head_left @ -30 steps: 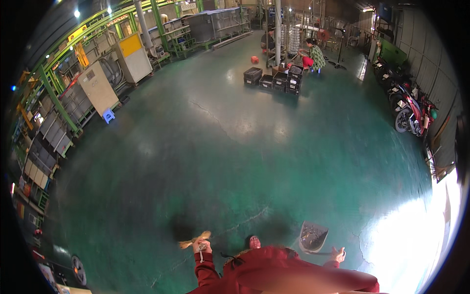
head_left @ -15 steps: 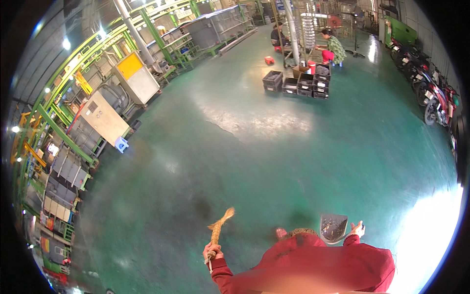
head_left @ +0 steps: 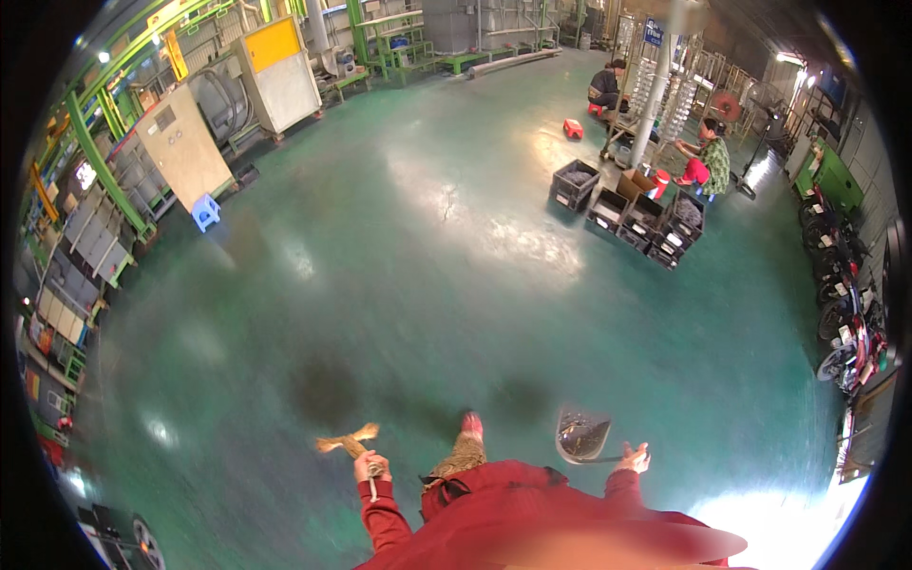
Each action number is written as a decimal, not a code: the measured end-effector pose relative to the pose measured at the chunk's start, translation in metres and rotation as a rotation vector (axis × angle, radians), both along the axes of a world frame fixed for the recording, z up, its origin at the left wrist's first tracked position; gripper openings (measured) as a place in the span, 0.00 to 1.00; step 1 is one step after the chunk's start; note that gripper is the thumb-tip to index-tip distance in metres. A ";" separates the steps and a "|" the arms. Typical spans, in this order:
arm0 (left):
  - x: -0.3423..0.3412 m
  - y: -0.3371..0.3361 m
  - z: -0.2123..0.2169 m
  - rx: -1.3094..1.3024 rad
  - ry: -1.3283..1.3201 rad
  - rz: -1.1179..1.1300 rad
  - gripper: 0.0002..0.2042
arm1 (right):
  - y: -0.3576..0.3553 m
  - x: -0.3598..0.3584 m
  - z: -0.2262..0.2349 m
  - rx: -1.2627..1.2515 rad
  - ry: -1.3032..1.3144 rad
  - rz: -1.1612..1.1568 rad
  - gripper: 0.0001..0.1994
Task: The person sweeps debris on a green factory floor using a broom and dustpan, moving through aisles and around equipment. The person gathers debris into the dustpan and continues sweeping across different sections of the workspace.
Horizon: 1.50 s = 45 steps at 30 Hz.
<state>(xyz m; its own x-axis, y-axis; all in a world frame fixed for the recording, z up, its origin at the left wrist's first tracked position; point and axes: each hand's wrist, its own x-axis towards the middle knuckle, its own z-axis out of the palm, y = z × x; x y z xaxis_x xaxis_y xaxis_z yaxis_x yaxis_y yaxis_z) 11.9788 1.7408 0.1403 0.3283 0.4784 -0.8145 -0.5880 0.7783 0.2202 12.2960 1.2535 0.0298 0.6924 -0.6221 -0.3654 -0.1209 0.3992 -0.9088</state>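
Note:
My left hand (head_left: 371, 465) is closed around the bound handle of a straw hand broom (head_left: 353, 443). The broom's frayed bristles point away from me above the green floor, and a pale cord loop hangs below my fist. On the other side, my right hand (head_left: 635, 458) grips the thin handle of a dustpan (head_left: 574, 446). Dark debris with a few light bits lies in the pan, which is out to the left of that hand. My sleeves are red, and one foot in a reddish shoe (head_left: 472, 425) is stretched forward between the two tools.
Black crates (head_left: 576, 183) stand ahead to the right by a pole, near two seated people (head_left: 708, 157). Motorcycles (head_left: 845, 323) line the right wall. On the left are machine cabinets (head_left: 180, 142), a blue stool (head_left: 205, 212) and green-framed equipment.
My view has turned and tilted, so the crates and people appear farther right. My leg has come forward into sight. The broom now leans left; both hands keep their hold.

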 end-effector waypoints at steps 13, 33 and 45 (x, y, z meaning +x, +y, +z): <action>0.324 0.303 0.026 -0.238 -0.470 0.033 0.08 | 0.344 0.329 0.091 0.027 0.016 0.049 0.12; 0.755 0.690 -0.041 0.168 0.180 -0.429 0.13 | 0.757 0.819 0.093 0.017 -0.032 0.100 0.12; 1.118 0.932 0.002 0.070 -0.131 -0.072 0.06 | 0.965 1.097 0.135 -0.049 0.074 0.162 0.12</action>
<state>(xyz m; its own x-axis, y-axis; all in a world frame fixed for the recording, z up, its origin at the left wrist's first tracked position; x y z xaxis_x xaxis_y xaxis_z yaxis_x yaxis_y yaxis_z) 13.0972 2.6727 0.1426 0.4655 0.5035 -0.7279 -0.5582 0.8052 0.2000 13.3934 2.2189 0.1645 0.7576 -0.5227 -0.3910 -0.2474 0.3245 -0.9130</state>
